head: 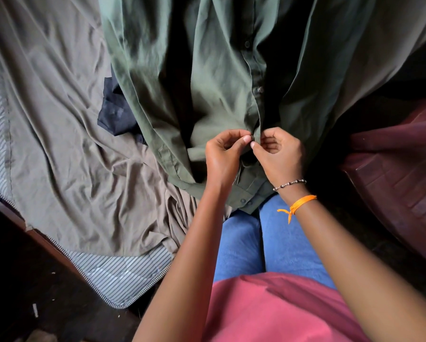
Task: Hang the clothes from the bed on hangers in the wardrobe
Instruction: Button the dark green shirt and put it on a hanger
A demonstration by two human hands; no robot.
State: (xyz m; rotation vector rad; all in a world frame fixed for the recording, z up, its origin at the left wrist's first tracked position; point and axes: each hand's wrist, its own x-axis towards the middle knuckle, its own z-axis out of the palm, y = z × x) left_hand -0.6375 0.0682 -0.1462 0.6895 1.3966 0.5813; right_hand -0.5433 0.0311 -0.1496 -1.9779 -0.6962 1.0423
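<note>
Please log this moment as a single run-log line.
stage: buttoning | item: green shirt | left hand: pinches placket | right hand: pinches placket | on bed: dark garment

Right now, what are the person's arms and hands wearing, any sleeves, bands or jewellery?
Both forearms are bare, with no sleeves reaching them. The right hand has two bands at its wrist: a thin bracelet of small dark and pale beads, and below it a knotted orange thread band with a loose tail. The left hand and its wrist show nothing worn.
</note>
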